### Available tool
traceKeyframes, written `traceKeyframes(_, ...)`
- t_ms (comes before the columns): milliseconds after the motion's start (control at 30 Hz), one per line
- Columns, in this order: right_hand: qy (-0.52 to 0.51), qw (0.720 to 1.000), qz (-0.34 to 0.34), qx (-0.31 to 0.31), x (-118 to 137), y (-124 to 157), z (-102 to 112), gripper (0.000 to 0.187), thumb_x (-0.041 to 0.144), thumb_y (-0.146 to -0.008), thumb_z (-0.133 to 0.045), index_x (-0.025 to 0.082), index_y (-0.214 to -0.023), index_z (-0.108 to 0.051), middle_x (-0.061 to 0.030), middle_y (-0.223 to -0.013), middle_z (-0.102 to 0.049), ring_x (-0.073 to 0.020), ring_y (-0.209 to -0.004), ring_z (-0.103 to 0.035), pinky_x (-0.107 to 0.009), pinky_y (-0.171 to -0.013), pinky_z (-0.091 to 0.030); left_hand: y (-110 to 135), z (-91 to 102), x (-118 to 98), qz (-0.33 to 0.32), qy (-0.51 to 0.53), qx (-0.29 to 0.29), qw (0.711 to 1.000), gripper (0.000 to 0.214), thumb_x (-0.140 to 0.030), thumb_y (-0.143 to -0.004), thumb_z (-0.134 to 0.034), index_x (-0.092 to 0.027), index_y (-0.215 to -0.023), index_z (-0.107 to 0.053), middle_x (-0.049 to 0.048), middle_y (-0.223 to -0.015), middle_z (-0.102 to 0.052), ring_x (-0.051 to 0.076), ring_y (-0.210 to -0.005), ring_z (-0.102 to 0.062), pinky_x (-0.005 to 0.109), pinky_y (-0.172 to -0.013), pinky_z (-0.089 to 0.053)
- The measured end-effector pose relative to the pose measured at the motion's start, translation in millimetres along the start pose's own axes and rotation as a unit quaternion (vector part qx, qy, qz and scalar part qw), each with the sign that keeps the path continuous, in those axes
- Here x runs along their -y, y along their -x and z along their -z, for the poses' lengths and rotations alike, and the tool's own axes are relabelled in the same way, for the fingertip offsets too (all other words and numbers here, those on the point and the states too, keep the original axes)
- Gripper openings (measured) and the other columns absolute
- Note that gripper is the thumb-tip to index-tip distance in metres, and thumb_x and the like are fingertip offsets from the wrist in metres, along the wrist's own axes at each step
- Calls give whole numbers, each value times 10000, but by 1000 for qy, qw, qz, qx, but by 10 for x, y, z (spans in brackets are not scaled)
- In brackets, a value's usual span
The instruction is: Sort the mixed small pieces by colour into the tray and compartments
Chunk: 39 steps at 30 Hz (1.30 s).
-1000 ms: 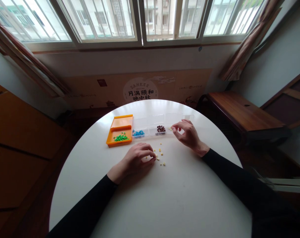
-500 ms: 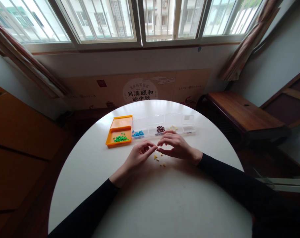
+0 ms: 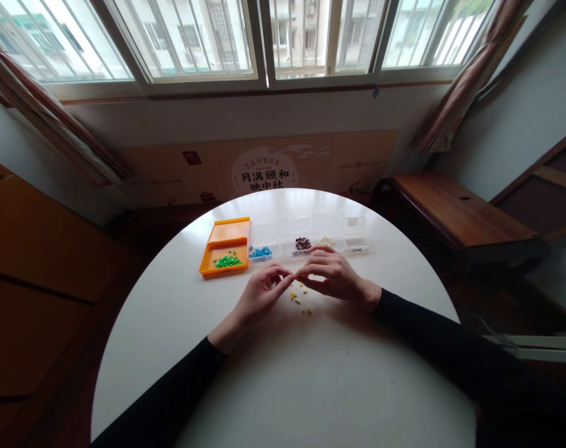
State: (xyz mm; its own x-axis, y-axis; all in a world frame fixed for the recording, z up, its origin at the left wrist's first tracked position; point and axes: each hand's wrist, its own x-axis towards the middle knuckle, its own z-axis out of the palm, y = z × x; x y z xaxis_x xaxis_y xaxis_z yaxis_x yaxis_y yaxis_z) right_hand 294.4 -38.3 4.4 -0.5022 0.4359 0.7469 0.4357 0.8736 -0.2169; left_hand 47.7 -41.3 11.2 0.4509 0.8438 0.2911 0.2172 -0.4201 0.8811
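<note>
My left hand (image 3: 263,289) and my right hand (image 3: 332,274) meet fingertip to fingertip above the table. Each pinches thumb against forefinger; whatever lies between the tips is too small or too hidden to make out. Just below the fingers, several small yellow pieces (image 3: 297,300) lie loose on the white tabletop. Behind the hands stands a clear compartment box (image 3: 283,249) with its lids raised. In it are blue pieces (image 3: 261,251), dark brown pieces (image 3: 302,243) and pale yellow pieces (image 3: 327,241), the last partly behind my right hand.
An orange tray (image 3: 210,270) holding small green pieces (image 3: 228,260) sits left of the clear box. The round white table (image 3: 283,386) has its far edge near a printed cardboard panel (image 3: 264,168) under the window. A wooden bench (image 3: 464,208) stands to the right.
My right thumb and forefinger have closed together and come up against the left fingertips. The left hand has hardly moved. The box, tray and loose pieces look the same.
</note>
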Motion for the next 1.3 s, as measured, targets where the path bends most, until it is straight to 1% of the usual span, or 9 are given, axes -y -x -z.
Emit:
traceKeyframes(167,-13,1000,-16,-11,-20,5,7,64,204,-1008,-763,261,-1037,-763,18,-838,-760,-162,-784,-711,-404,-1078,-558,23,55,-30,-49,-75,-10,996,191,-360,-1061,-706,-207,-1012,-808,62,-966,-737,181,-847,-670,294,-718,-520)
traceKeyframes(300,-17,999,-35,-22,-39,4,25,56,212,-1007,-761,267,-1015,-752,23,-833,-772,-159,-763,-716,-422,-1089,-559,31,168,26,-130,-219,-14,967,104,-252,-1048,-705,-229,-995,-792,40,-969,-752,194,-886,-674,367,-894,-521)
traceKeyframes(367,-19,999,-39,-27,-44,5,30,65,206,-1004,-759,269,-1008,-747,22,-849,-784,-159,-765,-721,-425,-1085,-562,31,206,58,-141,-251,-18,957,89,-239,-1043,-707,-230,-992,-779,39,-985,-760,206,-924,-692,383,-931,-518)
traceKeyframes(500,-21,998,-39,-34,-41,4,31,82,190,-995,-768,266,-1000,-739,25,-863,-790,-152,-760,-714,-419,-1080,-559,34,214,81,-128,-264,-20,956,96,-256,-1046,-699,-229,-988,-770,41,-986,-751,206,-903,-695,379,-914,-528)
traceKeyframes(700,5,998,-55,-39,-84,-6,83,75,190,-1007,-748,259,-979,-745,42,-811,-757,-143,-728,-686,-402,-1074,-537,40,203,87,-133,-278,2,951,104,-228,-1035,-684,-234,-983,-773,38,-994,-754,205,-927,-688,383,-934,-507)
traceKeyframes(833,65,990,-114,-55,-211,22,185,116,235,-1039,-714,251,-937,-767,32,-754,-729,-156,-696,-655,-402,-1025,-525,36,211,90,-140,-280,9,950,131,-250,-1046,-664,-229,-972,-770,48,-989,-757,211,-928,-691,382,-920,-500)
traceKeyframes(1033,169,959,-221,-56,-470,149,304,191,295,-1045,-701,232,-897,-803,5,-748,-758,-182,-668,-664,-424,-1013,-487,35,211,74,-148,-282,17,948,131,-236,-1038,-670,-235,-949,-767,44,-973,-762,211,-910,-698,372,-881,-478)
traceKeyframes(1167,209,945,-246,-47,-562,217,310,183,291,-1028,-706,229,-898,-820,-13,-781,-792,-215,-728,-703,-429,-1004,-467,37,205,73,-151,-287,17,946,127,-236,-1034,-679,-234,-940,-765,39,-968,-763,212,-910,-696,380,-899,-469)
traceKeyframes(1300,217,941,-258,-38,-570,233,294,121,266,-993,-736,232,-920,-826,-10,-802,-807,-221,-750,-717,-420,-988,-457,35,203,83,-153,-292,21,944,123,-244,-1040,-673,-233,-954,-759,42,-983,-760,213,-916,-693,379,-896,-470)
